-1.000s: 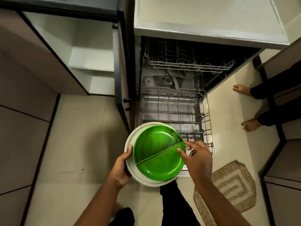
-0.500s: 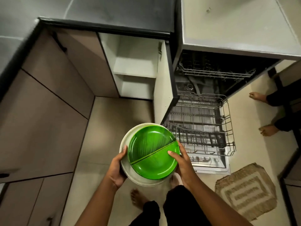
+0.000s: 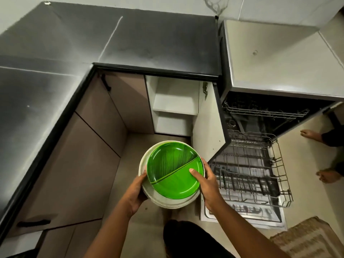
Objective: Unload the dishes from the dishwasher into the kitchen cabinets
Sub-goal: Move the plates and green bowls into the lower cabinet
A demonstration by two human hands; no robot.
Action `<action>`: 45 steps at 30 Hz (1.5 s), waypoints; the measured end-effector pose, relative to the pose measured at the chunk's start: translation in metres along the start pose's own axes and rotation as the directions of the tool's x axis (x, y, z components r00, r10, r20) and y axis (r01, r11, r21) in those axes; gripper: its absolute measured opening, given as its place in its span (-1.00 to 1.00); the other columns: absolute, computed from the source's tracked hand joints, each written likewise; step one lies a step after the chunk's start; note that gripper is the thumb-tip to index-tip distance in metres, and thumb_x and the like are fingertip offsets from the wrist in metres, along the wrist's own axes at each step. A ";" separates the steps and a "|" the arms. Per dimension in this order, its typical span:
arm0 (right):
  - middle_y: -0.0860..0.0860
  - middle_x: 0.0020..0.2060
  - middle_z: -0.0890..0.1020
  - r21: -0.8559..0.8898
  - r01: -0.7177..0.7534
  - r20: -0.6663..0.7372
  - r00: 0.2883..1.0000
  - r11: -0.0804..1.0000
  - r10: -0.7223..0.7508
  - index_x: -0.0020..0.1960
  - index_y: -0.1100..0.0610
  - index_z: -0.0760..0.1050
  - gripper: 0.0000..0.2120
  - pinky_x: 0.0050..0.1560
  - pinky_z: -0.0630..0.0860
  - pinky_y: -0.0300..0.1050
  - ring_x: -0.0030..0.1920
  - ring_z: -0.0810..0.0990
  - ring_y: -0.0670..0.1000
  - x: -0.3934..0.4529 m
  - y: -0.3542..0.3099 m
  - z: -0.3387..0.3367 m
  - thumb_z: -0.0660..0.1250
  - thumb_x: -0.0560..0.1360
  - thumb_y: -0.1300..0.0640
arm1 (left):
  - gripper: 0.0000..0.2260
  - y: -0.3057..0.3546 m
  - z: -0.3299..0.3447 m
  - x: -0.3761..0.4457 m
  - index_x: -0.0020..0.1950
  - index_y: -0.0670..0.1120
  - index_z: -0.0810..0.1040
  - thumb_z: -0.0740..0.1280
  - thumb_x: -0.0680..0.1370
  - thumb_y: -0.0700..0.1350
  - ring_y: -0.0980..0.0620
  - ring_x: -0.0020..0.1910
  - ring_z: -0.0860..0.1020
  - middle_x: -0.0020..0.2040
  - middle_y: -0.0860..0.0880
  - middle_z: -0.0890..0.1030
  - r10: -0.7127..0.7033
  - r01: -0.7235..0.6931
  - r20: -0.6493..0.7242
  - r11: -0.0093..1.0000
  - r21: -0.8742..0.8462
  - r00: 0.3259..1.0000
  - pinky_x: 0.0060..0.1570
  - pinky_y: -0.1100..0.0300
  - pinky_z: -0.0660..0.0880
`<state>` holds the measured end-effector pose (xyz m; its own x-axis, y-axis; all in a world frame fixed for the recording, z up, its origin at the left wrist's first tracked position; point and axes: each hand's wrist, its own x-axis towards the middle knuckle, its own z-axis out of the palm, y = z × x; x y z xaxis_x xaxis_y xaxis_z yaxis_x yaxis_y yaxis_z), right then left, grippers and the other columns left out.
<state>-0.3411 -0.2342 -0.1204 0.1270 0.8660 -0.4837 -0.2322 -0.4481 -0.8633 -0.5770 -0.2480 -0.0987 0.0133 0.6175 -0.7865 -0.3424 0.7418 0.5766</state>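
Plates, green on white, sit at frame centre, left hand curled under the rim, right hand clamping it, thumb on top. They have swung left from the rack toward the open cabinet, so shelving likely comes next.

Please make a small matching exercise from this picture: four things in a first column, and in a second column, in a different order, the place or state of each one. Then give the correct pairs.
Column one
1. green plate
2. lower dishwasher rack
3. open cabinet
4. woven mat

Column two
A. on the floor, at the bottom right
B. on top of the white plates, held by the left hand and the right hand
C. pulled out, with no dishes visible
D. under the dark counter, door swung open, bare white shelves

Pairs: 1-B, 2-C, 3-D, 4-A
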 end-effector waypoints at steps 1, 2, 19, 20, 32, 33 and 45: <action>0.00 0.17 0.68 -0.003 0.008 -0.008 1.000 1.000 -0.008 0.43 -0.04 0.45 -0.41 0.16 0.61 0.04 0.16 0.66 0.04 0.008 -0.001 0.005 0.50 0.45 0.22 | -0.63 0.007 -0.002 0.007 0.28 -0.07 0.56 0.22 0.61 0.11 -0.04 -0.06 0.64 0.06 -0.10 0.70 0.013 -0.013 0.004 1.000 0.028 1.000 -0.17 0.09 0.57; 0.00 0.16 0.68 0.005 0.019 -0.018 1.000 1.000 -0.019 0.42 -0.03 0.46 -0.43 0.14 0.62 0.01 0.15 0.66 0.03 0.019 -0.001 0.011 0.49 0.46 0.24 | -0.63 0.016 -0.003 0.017 0.30 -0.04 0.55 0.23 0.61 0.12 -0.04 -0.05 0.65 0.10 -0.10 0.69 0.026 -0.027 0.015 0.999 0.047 1.000 -0.20 0.09 0.58; -0.01 0.19 0.67 -0.012 0.050 -0.129 0.990 0.999 -0.052 0.43 0.00 0.45 -0.42 0.24 0.57 0.03 0.22 0.63 0.05 0.212 0.015 0.061 0.49 0.46 0.26 | -0.81 0.118 -0.017 0.212 0.22 -0.15 0.55 0.27 0.63 -0.20 -0.07 -0.18 0.65 0.10 -0.23 0.64 0.121 -0.130 0.049 0.925 0.356 0.991 -0.34 0.11 0.61; -0.01 0.20 0.66 -0.020 0.057 -0.143 0.988 0.998 -0.059 0.42 -0.01 0.45 -0.43 0.24 0.56 0.03 0.23 0.62 0.04 0.227 0.020 0.062 0.49 0.46 0.26 | -0.83 0.121 -0.015 0.227 0.20 -0.17 0.55 0.27 0.63 -0.23 -0.08 -0.19 0.65 0.09 -0.24 0.63 0.147 -0.155 0.049 0.917 0.367 0.988 -0.36 0.11 0.62; 0.06 0.15 0.63 -0.001 0.207 -0.206 0.957 0.978 -0.203 0.36 0.18 0.46 -0.45 0.10 0.53 -0.20 0.08 0.59 -0.05 0.388 0.080 0.071 0.24 0.37 0.17 | -0.83 0.128 0.005 0.398 0.15 -0.30 0.53 0.31 0.60 -0.24 -0.04 -0.37 0.60 -0.15 -0.20 0.60 0.331 -0.314 0.051 0.820 0.478 0.942 -0.46 0.18 0.61; 0.05 0.11 0.64 -0.011 0.217 -0.213 0.953 0.976 -0.214 0.32 0.16 0.48 -0.47 0.07 0.53 -0.19 0.05 0.59 -0.06 0.399 0.082 0.072 0.23 0.35 0.15 | -0.86 0.131 0.008 0.413 0.11 -0.29 0.53 0.32 0.60 -0.25 -0.01 -0.40 0.57 -0.19 -0.19 0.56 0.368 -0.342 0.048 0.798 0.496 0.929 -0.51 0.22 0.58; 0.30 0.14 0.60 -0.555 0.194 -0.279 0.873 0.809 -0.401 0.29 0.26 0.47 -0.51 0.16 0.48 0.10 0.16 0.56 0.27 0.536 0.055 0.088 0.12 0.47 0.03 | -0.74 0.192 0.050 0.528 -0.26 -0.29 0.58 0.44 0.48 -0.10 -0.19 -0.23 0.59 -0.29 -0.27 0.60 0.811 -0.562 0.143 0.254 0.787 0.567 -0.18 -0.01 0.49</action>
<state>-0.3706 0.2250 -0.4147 0.4734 0.8732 -0.1163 0.3725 -0.3181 -0.8718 -0.5889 0.2336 -0.3916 -0.1364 0.9892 0.0538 0.6451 0.0475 0.7626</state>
